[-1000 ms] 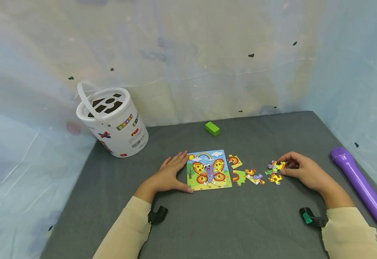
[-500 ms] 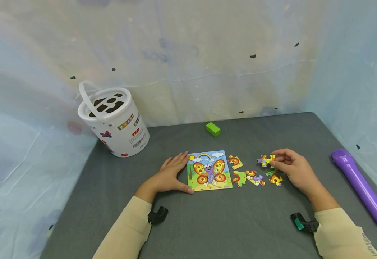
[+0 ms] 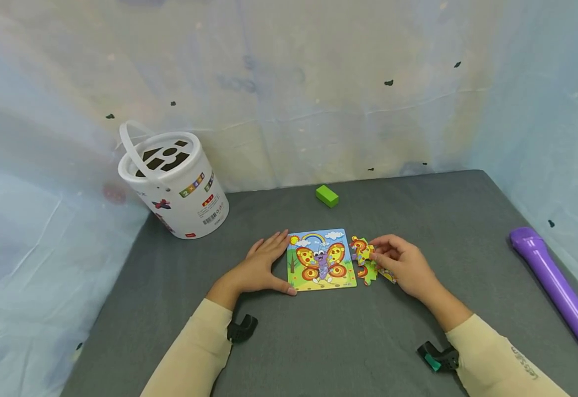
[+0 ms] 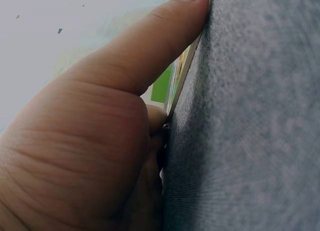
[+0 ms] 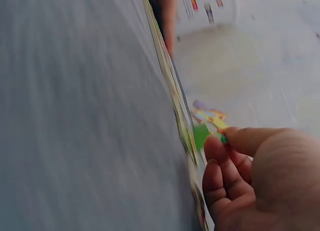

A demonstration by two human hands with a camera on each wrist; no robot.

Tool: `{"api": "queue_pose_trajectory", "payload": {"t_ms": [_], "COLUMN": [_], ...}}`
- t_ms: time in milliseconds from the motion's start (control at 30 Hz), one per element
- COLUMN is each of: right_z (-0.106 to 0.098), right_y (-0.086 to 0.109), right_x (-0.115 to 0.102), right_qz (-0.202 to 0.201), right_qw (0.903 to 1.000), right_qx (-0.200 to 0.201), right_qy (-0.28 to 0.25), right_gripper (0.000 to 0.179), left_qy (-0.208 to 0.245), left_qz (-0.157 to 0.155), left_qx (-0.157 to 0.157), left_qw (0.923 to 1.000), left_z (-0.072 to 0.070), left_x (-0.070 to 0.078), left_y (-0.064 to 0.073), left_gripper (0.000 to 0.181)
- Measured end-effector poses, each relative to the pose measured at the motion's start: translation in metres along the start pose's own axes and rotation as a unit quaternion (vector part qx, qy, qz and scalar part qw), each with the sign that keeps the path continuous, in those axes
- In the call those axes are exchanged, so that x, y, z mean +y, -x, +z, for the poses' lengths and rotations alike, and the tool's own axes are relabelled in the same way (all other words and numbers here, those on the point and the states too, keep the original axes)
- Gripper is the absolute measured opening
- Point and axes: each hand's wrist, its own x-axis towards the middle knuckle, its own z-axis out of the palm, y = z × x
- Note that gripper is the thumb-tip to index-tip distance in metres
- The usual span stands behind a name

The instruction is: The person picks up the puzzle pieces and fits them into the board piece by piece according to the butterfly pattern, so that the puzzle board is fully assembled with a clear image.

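Note:
My left hand (image 3: 256,270) rests at the left edge of a square butterfly puzzle board (image 3: 322,262), fingers extended along its upper corner and thumb at the lower one. My right hand (image 3: 410,270) pinches a yellow and purple puzzle piece (image 3: 363,255) between thumb and fingertips. In the right wrist view the pinched puzzle piece (image 5: 212,117) stands raised, clear of the table. In the head view it overlaps the loose pieces beside the board's right edge. One loose green piece (image 3: 369,274) shows below it; other pieces are partly or wholly hidden by my right hand.
A white bucket (image 3: 189,204) with a handle and shape-cut lid stands at the back left. A green block (image 3: 327,196) lies behind the board. Along the right side is a purple tube-shaped object (image 3: 556,292). Cloth-like walls (image 3: 318,110) border the grey table (image 3: 348,342).
My right hand has picked up the yellow and purple puzzle piece from the right-hand pieces and carried it left, close to the board. My left hand has stayed in place.

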Motion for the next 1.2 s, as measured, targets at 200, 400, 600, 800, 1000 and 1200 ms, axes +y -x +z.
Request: {"api": "queue_pose_trajectory", "payload": {"t_ms": [200, 400, 600, 800, 1000, 1200], "right_z": [0.024, 0.046, 0.056, 0.055, 0.056, 0.059], "right_y": [-0.01, -0.024, -0.031, -0.032, -0.027, -0.023], "right_x": [-0.003, -0.013, -0.018, -0.018, -0.025, -0.036], "right_qz": [-0.012, 0.009, 0.044, 0.037, -0.029, -0.131], "right_qw": [0.9999, 0.9994, 0.997, 0.9939, 0.9835, 0.9371], "right_qx": [-0.004, -0.019, -0.029, -0.019, -0.028, -0.127], "right_qy": [-0.001, 0.027, 0.056, 0.103, 0.177, 0.298], "right_gripper": [0.026, 0.027, 0.029, 0.035, 0.026, 0.044], "left_qy": [-0.003, -0.001, -0.002, -0.004, -0.009, -0.001], "left_qz": [-0.003, -0.004, -0.003, -0.002, -0.005, 0.001], "left_qx": [-0.001, -0.001, -0.003, -0.003, -0.007, -0.004], "left_qw": [1.0, 1.0, 1.0, 1.0, 0.9999, 1.0], "left_z": [-0.001, 0.001, 0.001, 0.0, 0.001, -0.001], "left_x": [0.001, 0.0, 0.0, -0.001, -0.003, 0.0], "left_y": [-0.001, 0.0, 0.0, -0.002, -0.003, -0.002], "left_gripper": [0.136, 0.136, 0.136, 0.137, 0.137, 0.136]}}
